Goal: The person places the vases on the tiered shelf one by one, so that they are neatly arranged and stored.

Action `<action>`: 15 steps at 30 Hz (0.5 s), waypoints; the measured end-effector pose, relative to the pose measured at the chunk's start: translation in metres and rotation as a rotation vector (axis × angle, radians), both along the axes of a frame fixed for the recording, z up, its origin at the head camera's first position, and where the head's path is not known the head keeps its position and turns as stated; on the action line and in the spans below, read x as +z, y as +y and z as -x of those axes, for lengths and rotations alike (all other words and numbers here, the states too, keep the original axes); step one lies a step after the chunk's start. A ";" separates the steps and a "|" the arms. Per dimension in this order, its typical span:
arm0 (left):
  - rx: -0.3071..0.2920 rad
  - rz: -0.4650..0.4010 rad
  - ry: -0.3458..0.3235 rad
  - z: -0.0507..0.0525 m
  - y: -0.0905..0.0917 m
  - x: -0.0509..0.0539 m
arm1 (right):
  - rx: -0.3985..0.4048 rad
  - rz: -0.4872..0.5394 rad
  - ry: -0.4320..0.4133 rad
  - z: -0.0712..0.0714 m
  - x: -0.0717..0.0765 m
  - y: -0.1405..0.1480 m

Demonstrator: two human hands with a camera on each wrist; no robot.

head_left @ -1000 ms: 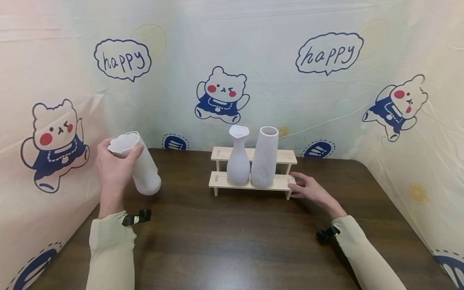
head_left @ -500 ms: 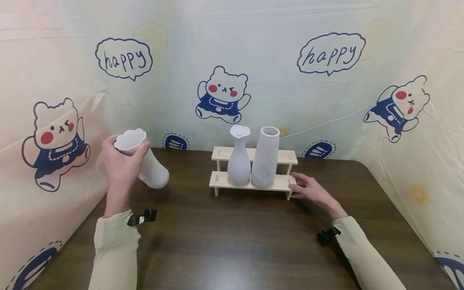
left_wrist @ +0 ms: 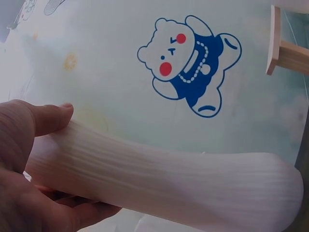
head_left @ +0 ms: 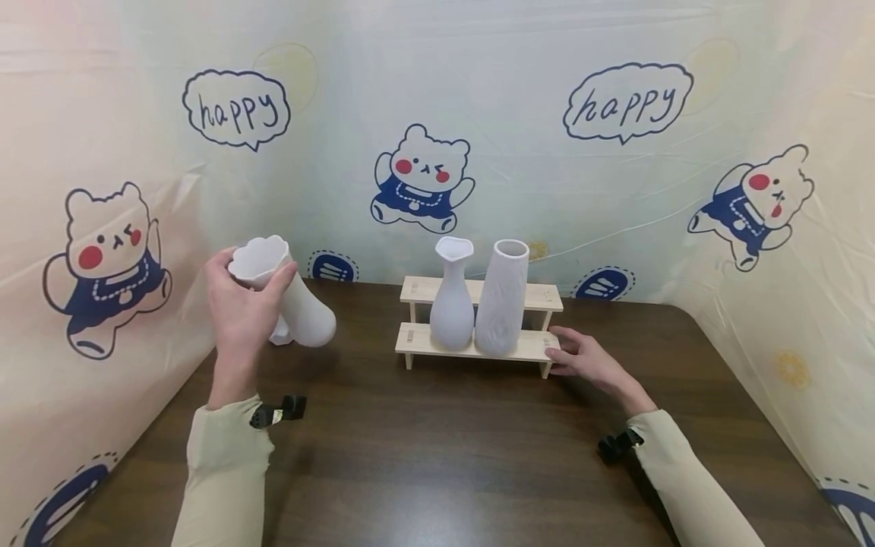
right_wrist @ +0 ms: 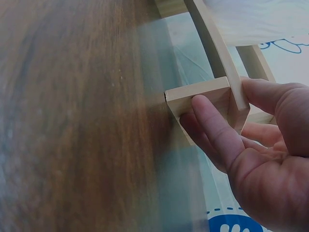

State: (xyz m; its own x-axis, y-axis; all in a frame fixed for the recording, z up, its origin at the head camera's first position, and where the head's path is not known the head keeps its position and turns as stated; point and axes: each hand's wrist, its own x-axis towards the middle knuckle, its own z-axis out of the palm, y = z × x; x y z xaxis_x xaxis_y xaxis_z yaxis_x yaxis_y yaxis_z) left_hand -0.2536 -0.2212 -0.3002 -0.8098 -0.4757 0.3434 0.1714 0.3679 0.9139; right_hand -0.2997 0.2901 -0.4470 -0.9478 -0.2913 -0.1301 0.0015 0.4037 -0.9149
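Observation:
My left hand (head_left: pixel 241 323) grips a white vase (head_left: pixel 309 313) near its scalloped rim. The vase leans, base toward the right, and seems raised off the table; the left wrist view shows its ribbed side (left_wrist: pixel 183 183) between thumb and fingers. Behind it, a small white piece (head_left: pixel 281 333) shows, mostly hidden. At centre stands a two-tier wooden shelf (head_left: pixel 417 339). A narrow-necked white vase (head_left: pixel 452 315) and a tapered white vase (head_left: pixel 500 311) stand upright on its lower board. My right hand (head_left: pixel 591 363) holds that board's right end, fingers against the leg panel (right_wrist: pixel 200 90).
The dark wooden table (head_left: pixel 424 456) lies under everything. A printed curtain (head_left: pixel 519 152) with bears and lettering closes off the back and both sides. The shelf's upper board (head_left: pixel 542 294) runs behind the two vases.
My left hand has carried its vase rightward and slightly up, its base tilting further right. A small white piece has come into sight behind it. The right hand and shelf stay in place.

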 end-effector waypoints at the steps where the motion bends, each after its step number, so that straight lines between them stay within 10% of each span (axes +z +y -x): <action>1: -0.004 0.003 0.004 0.000 0.001 0.000 | 0.002 -0.001 0.000 0.000 0.001 0.000; 15: -0.005 -0.030 0.136 0.003 0.020 -0.003 | -0.005 0.002 -0.006 0.000 0.001 0.000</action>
